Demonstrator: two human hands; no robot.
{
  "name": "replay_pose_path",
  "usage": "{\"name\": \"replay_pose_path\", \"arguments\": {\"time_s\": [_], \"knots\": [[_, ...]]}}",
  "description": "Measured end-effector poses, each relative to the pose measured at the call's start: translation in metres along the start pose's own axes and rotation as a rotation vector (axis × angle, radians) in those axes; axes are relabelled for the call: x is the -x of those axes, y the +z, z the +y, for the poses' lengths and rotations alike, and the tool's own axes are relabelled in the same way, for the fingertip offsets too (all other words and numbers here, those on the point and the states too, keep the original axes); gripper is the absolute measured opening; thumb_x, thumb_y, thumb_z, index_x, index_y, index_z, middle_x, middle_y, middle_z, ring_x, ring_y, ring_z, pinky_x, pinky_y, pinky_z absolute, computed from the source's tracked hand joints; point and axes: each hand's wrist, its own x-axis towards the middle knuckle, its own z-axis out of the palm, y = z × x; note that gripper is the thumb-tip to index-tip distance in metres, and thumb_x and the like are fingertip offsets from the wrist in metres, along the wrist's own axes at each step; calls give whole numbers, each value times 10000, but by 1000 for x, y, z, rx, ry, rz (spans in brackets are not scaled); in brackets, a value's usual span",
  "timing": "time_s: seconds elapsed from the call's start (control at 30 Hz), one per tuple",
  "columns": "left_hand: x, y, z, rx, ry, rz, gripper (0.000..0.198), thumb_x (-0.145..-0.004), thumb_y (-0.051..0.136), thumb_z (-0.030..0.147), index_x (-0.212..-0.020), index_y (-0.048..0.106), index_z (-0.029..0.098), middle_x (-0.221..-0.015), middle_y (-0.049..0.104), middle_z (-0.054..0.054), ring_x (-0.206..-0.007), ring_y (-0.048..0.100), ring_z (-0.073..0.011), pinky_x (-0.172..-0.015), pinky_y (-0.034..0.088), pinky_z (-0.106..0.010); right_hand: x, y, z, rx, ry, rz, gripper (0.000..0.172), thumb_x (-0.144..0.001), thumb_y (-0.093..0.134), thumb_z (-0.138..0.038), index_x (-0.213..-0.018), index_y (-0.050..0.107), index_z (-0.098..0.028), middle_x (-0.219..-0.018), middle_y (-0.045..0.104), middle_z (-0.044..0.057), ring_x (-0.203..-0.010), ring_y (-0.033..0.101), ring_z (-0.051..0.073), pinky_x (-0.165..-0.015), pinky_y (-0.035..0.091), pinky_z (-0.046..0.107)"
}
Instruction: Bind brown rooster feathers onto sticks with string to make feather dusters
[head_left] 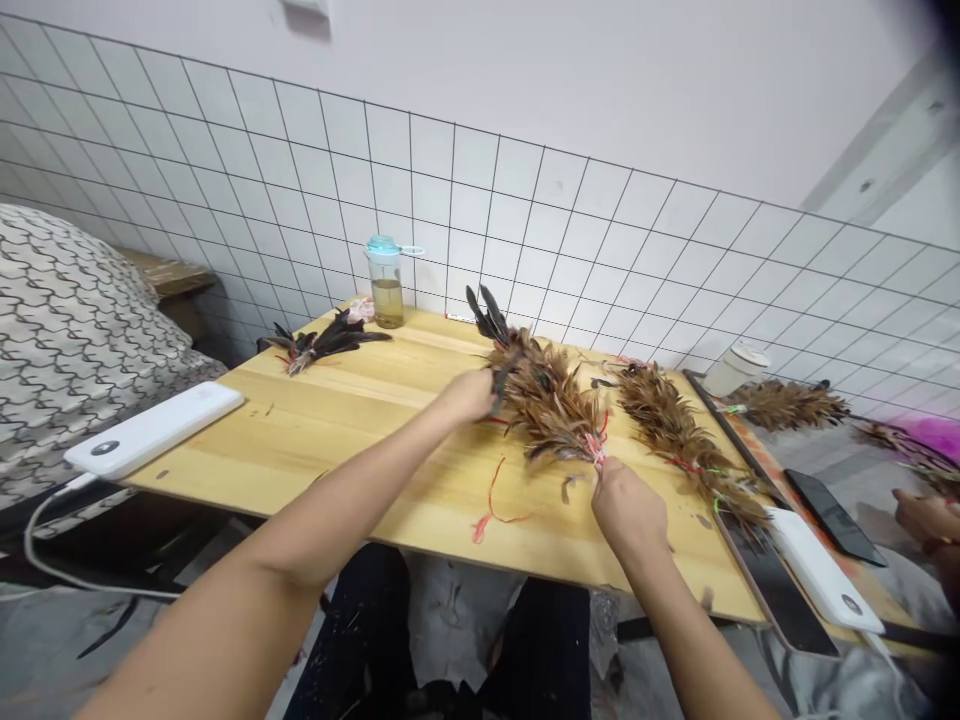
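Note:
A bushy bundle of brown feathers [551, 385], with a few long black feathers [488, 315] at its far end, lies across the middle of the wooden table. Red and white string [598, 445] is wound round its near end. My right hand [631, 507] is closed around that tied end. At the bundle's left edge is my left hand [476, 394], closed, with something dark at its fingertips that I cannot make out against the feathers. A loose piece of red string [491, 497] lies on the tabletop between my arms.
Black feathers [330, 342] and a water bottle [387, 285] stand at the back left. A white power bank [154, 428] is at the left edge. Rightward lie another feather bundle [679, 430], a phone [776, 590] and a second power bank [825, 570]. Another person's hand [928, 520] shows far right.

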Motion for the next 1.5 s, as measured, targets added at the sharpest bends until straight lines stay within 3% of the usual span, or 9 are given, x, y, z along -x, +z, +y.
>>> {"name": "replay_pose_path", "arguments": {"time_s": [0.1, 0.17, 0.33, 0.43, 0.73, 0.93, 1.0, 1.3, 1.5], "knots": [[-14, -11, -29, -19, -220, 117, 249, -864, 467, 202, -1036, 622, 112, -1025, 708, -194, -999, 681, -299, -815, 512, -332, 6, 9, 14, 61, -4, 50, 335, -1011, 252, -266, -970, 568, -162, -868, 704, 119, -777, 711, 262, -580, 425, 304], [-2, -8, -23, 29, -161, 207, 264, -874, 456, 198, -1089, 588, 122, -1022, 708, -172, -982, 682, -282, -813, 511, -333, 7, 14, 20, 92, -8, 82, 315, -1011, 273, -259, -949, 565, -156, -844, 696, 117, -747, 708, 248, -554, 397, 289], [59, 14, 57, 141, 341, 53, 248, -860, 497, 233, -1084, 571, 157, -938, 719, -119, -844, 693, -248, -727, 516, -316, 6, 16, 18, 159, -61, 182, 233, -980, 343, -171, -892, 558, -149, -767, 667, 101, -698, 689, 210, -516, 325, 265], [61, 17, 81, 100, 399, -85, 219, -833, 533, 246, -1010, 609, 142, -897, 725, -151, -810, 701, -269, -687, 517, -323, 8, 14, 13, 192, -103, 266, 207, -969, 369, -158, -881, 556, -151, -759, 651, 93, -669, 663, 183, -512, 302, 258], [1, -12, -23, -24, -230, 175, 274, -857, 467, 213, -1061, 612, 100, -1019, 711, -198, -974, 687, -305, -784, 516, -332, 12, 29, 46, 244, -133, 388, 201, -956, 396, -129, -819, 540, -161, -700, 598, 63, -643, 609, 172, -526, 252, 270], [57, 9, 62, 76, 358, -34, 248, -830, 506, 247, -1035, 612, 158, -912, 728, -117, -853, 704, -261, -713, 530, -313, 9, 32, 36, 283, -200, 481, 189, -948, 412, -127, -807, 531, -168, -685, 580, 50, -622, 588, 172, -531, 232, 292], [57, 10, 77, 41, 386, -93, 259, -816, 516, 257, -1021, 627, 145, -919, 728, -142, -844, 705, -275, -705, 534, -325, 10, 29, 31, 285, -213, 513, 182, -941, 418, -117, -803, 524, -170, -688, 580, 48, -623, 580, 166, -542, 239, 291], [-6, -31, -23, -112, -181, 93, 303, -828, 490, 212, -1062, 636, 89, -1018, 712, -220, -958, 690, -327, -765, 528, -348, 20, 29, 47, 299, -195, 450, 214, -963, 378, -137, -827, 539, -174, -716, 583, 58, -653, 556, 168, -564, 247, 304], [61, -16, 73, 33, 380, -63, 269, -854, 499, 314, -1021, 635, 152, -944, 732, -142, -868, 704, -270, -727, 535, -323, 14, 22, 34, 262, -234, 419, 234, -974, 358, -146, -861, 561, -169, -738, 583, 64, -675, 519, 170, -588, 243, 312]]}}
